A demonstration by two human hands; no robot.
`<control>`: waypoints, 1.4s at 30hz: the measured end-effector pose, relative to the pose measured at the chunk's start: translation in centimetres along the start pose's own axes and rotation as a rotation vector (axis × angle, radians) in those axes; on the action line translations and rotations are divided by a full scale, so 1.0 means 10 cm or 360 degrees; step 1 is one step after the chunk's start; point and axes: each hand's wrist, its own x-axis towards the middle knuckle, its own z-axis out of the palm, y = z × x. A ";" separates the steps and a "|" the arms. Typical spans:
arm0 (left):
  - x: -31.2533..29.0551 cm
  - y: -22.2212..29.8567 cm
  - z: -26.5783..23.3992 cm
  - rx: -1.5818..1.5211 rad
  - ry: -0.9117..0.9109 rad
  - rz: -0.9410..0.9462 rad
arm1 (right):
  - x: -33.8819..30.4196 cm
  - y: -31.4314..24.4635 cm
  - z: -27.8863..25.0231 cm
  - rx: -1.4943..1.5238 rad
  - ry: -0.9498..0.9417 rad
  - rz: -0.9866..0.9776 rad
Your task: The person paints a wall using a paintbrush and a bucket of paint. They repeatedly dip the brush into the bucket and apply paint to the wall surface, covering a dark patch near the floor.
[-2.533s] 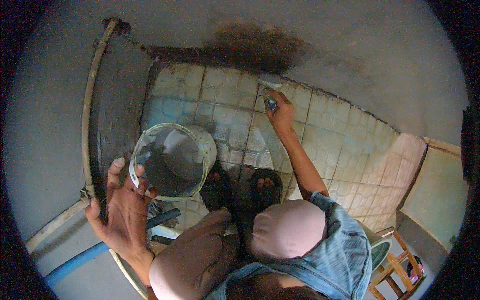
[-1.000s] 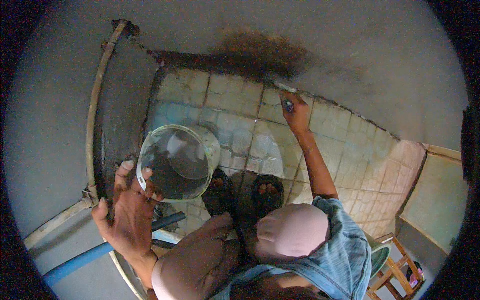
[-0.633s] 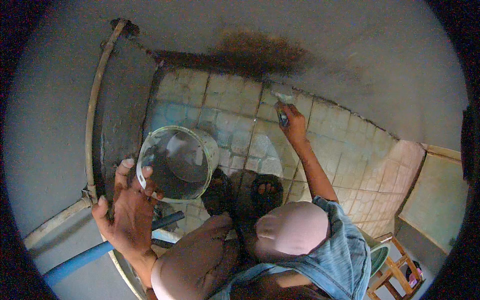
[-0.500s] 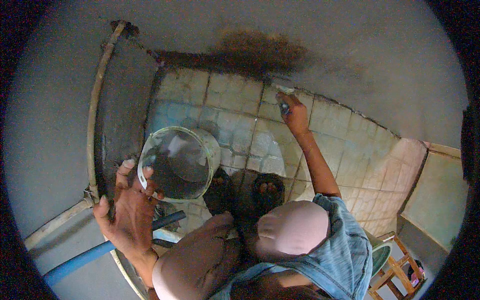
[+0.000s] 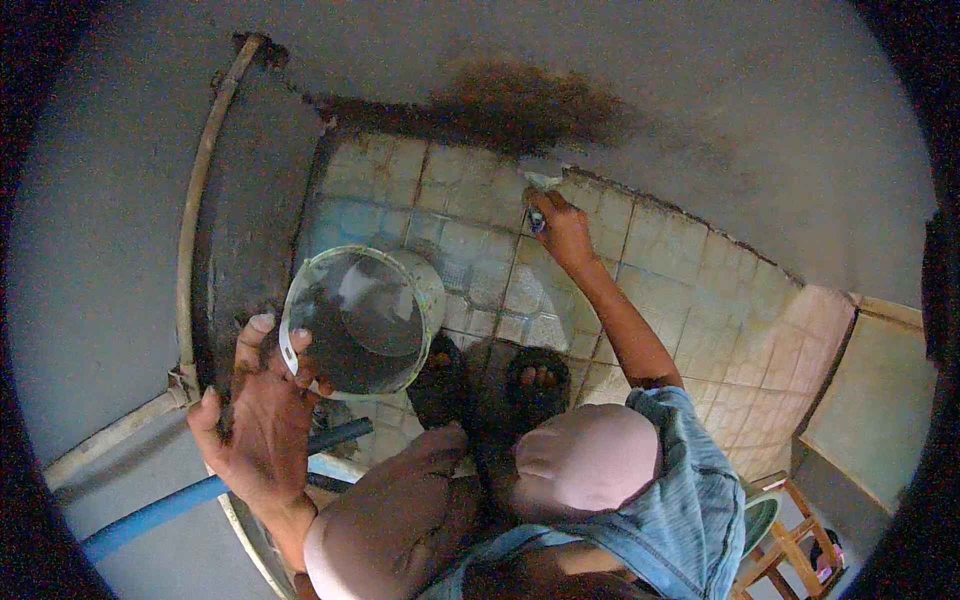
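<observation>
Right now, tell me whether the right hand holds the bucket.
No: the right hand grips a flat-bladed tool, while the left hand touches the bucket.

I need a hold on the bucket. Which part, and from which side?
I'd take the left edge of its rim, coming from the left. The bucket has its open mouth toward the camera, so the thin rim offers an edge to hook. The left hand has fingertips there, beside the white strip.
</observation>
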 end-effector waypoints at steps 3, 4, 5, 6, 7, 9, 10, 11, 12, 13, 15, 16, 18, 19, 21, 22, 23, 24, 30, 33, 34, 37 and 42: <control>-0.08 0.02 -0.04 -0.0010 0.0009 0.0018 | 0.16 0.08 0.16 -0.0083 -0.0051 0.0013; -0.06 -0.02 -0.08 -0.0010 -0.0009 0.0009 | 0.17 0.05 0.02 -0.0090 0.0040 0.0025; -0.03 -0.05 -0.10 -0.0010 -0.0026 0.0001 | 0.17 0.03 -0.15 -0.0097 0.0130 0.0037; -0.02 -0.06 -0.09 0.0009 -0.0035 -0.0009 | 0.15 -0.01 -0.26 -0.0089 0.0218 0.0050; -0.01 -0.05 -0.09 0.0029 -0.0030 -0.0022 | 0.06 -0.05 -0.25 -0.0064 0.0268 -0.0066; 0.01 -0.05 -0.07 0.0032 -0.0035 -0.0040 | -0.11 -0.11 -0.25 -0.0023 0.0375 -0.0293; 0.01 -0.05 -0.06 0.0015 -0.0044 -0.0045 | -0.10 -0.12 -0.22 0.0007 0.0230 -0.0321; 0.02 -0.05 -0.05 -0.0001 -0.0053 -0.0049 | -0.07 -0.16 -0.17 0.0038 0.0086 -0.0349; 0.02 -0.05 -0.04 0.0004 -0.0043 -0.0060 | -0.06 -0.17 -0.13 0.0063 -0.0055 -0.0372; -0.01 -0.02 -0.03 0.0020 -0.0003 -0.0055 | 0.00 -0.18 -0.05 0.0009 -0.0060 -0.0376; -0.04 -0.02 0.00 0.0036 0.0041 -0.0043 | 0.15 -0.17 0.05 -0.0118 -0.0063 -0.0364; -0.02 -0.05 0.02 0.0034 0.0046 -0.0036 | 0.18 -0.17 0.03 -0.0100 -0.0032 -0.0337; -0.01 -0.08 0.03 0.0036 0.0066 -0.0025 | 0.24 -0.17 -0.06 -0.0062 0.0023 -0.0290; -0.01 -0.09 0.04 0.0039 0.0079 -0.0022 | 0.26 -0.13 -0.04 -0.0040 -0.0044 -0.0288; 0.00 -0.10 0.03 0.0036 0.0069 -0.0027 | 0.32 0.02 0.02 -0.0002 -0.0176 -0.0280; 0.01 -0.11 0.02 0.0029 0.0045 -0.0035 | 0.33 0.06 0.03 -0.0071 -0.0224 -0.0260; 0.02 -0.12 0.02 0.0027 0.0028 -0.0038 | 0.35 0.09 0.05 -0.0133 -0.0272 -0.0245; 0.01 -0.11 0.02 0.0028 0.0030 -0.0037 | 0.37 0.10 0.09 -0.0190 -0.0321 -0.0235; 0.01 -0.11 0.00 0.0064 0.0044 -0.0045 | 0.51 0.19 0.26 -0.0145 -0.0451 -0.0328; 0.07 -0.16 -0.01 0.0021 0.0037 -0.0058 | 0.54 0.35 0.19 -0.0139 -0.0420 -0.0263; 0.07 -0.16 0.00 0.0018 0.0047 -0.0062 | 0.52 0.41 0.15 -0.0164 -0.0374 -0.0236; -0.05 -0.10 0.05 0.0025 0.0136 -0.0024 | 0.53 0.27 -0.02 -0.0183 -0.0167 -0.0349; -0.03 -0.09 0.09 0.0047 0.0082 -0.0019 | -0.03 0.18 -0.80 -0.0293 0.0324 -0.0428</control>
